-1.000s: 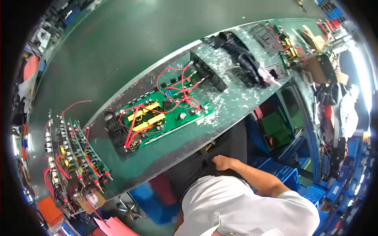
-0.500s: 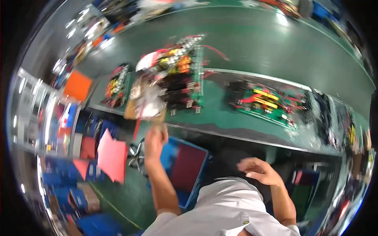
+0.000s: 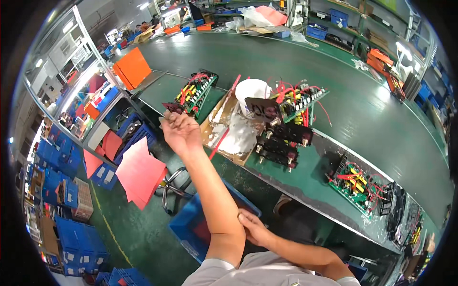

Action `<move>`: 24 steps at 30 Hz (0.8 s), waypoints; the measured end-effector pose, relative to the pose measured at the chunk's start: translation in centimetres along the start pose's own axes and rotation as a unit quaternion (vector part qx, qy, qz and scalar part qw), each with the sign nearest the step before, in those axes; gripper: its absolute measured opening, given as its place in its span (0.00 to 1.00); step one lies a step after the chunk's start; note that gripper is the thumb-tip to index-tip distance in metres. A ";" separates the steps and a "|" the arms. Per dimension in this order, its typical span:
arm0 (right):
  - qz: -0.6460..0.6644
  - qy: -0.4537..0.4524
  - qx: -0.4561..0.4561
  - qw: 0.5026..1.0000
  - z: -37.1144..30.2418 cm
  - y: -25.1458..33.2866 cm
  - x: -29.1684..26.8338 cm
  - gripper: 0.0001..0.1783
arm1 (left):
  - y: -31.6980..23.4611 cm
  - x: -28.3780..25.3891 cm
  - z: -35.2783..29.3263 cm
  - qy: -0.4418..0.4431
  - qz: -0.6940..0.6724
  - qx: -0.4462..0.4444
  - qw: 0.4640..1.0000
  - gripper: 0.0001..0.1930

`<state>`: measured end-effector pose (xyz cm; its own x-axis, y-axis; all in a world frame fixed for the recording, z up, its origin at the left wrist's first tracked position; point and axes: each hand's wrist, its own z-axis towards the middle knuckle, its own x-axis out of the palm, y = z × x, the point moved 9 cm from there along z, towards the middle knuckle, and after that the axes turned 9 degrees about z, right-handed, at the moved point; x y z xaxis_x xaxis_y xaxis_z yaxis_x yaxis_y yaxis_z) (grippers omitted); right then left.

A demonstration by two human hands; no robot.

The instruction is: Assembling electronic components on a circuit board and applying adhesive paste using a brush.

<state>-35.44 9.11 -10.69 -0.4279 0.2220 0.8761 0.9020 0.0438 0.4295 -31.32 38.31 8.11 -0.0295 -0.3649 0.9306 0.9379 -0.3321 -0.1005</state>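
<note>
My left hand (image 3: 182, 133) reaches out to the far left, its fingers curled at the near end of a circuit board (image 3: 194, 95) with a dark end plate, yellow parts and red wires. The fingers seem closed on that plate, though the fingertips are partly hidden. My right hand (image 3: 254, 229) is close against my left forearm near the elbow, fingers bent together; what they hold, if anything, I cannot make out. Right of my left hand is a cardboard tray (image 3: 207, 128) smeared with white paste, holding a white tub (image 3: 253, 91) and a red stick (image 3: 219, 144).
More wired boards with black plates (image 3: 281, 148) stand beside the tray, and another board (image 3: 355, 183) lies farther right. Below the bench edge are a blue crate (image 3: 191, 221) and a chair base (image 3: 167, 190). Pink sheets (image 3: 140, 167) hang at left near an orange box (image 3: 132, 69).
The view has swung left and up. My left hand has gone from beside the cardboard tray to the left circuit board. My right hand has come across to my left forearm.
</note>
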 end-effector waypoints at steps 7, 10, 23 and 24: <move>-0.064 -0.031 0.022 0.997 1.3 0.0 1.2 0.28 | -4.7 0.1 4.3 0.031 0.087 0.058 0.994 0.14; -0.122 0.023 -0.058 0.991 3.6 2.3 0.9 0.29 | -4.2 -1.4 3.4 0.030 0.094 0.040 0.994 0.14; -0.053 0.010 0.024 0.998 6.1 1.7 -2.1 0.23 | 0.3 -8.1 -0.3 -0.140 0.071 0.011 0.988 0.12; -0.053 0.005 0.064 0.997 5.9 0.8 -2.4 0.23 | -0.2 -7.8 -0.1 -0.137 0.082 0.022 0.987 0.12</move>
<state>-33.33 14.35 -13.73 -0.5203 0.1995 0.8303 0.8518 0.1900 0.4881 -31.31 41.13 0.85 0.2129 -0.1600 0.9639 0.9366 -0.2475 -0.2479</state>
